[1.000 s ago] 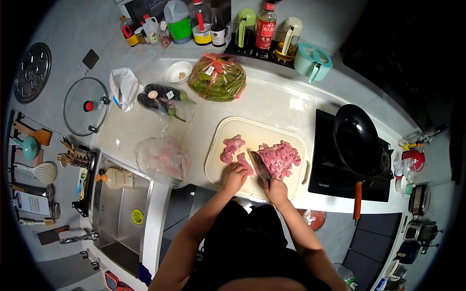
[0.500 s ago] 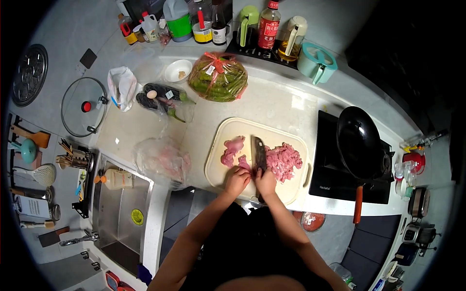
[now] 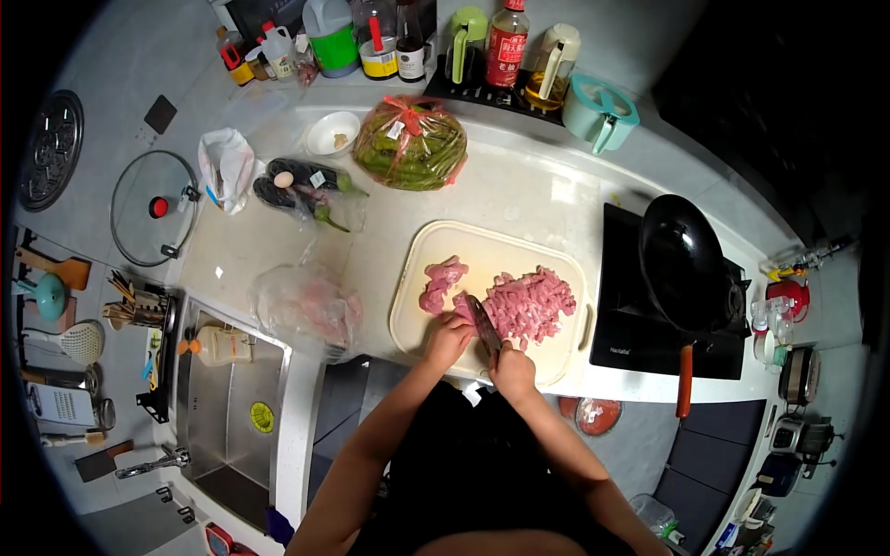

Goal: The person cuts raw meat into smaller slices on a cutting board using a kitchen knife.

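Note:
A cream cutting board (image 3: 436, 243) lies on the counter before me. My right hand (image 3: 513, 371) grips a dark-bladed kitchen knife (image 3: 482, 321), its blade slanting up and to the left. Beside the blade, my left hand (image 3: 449, 342) has its fingers curled onto a small piece of raw meat (image 3: 461, 304). Larger raw meat pieces (image 3: 442, 283) lie above that hand on the board's left side. Right of the knife spreads a heap of cut meat (image 3: 538, 301). The fingertips of my left hand are partly hidden.
A wok (image 3: 684, 264) sits on the black stove (image 3: 623, 315) at right, its handle over the counter edge. Left are a plastic bag (image 3: 306, 306), eggplants (image 3: 301, 181) with an egg (image 3: 284, 180), and a sink (image 3: 250, 371). Bagged green vegetables (image 3: 408, 148) and bottles stand behind.
The knife has swung from nearly upright in view to a leftward slant, its tip now lower. The cut meat heap shows more fully. My left hand has shifted slightly left.

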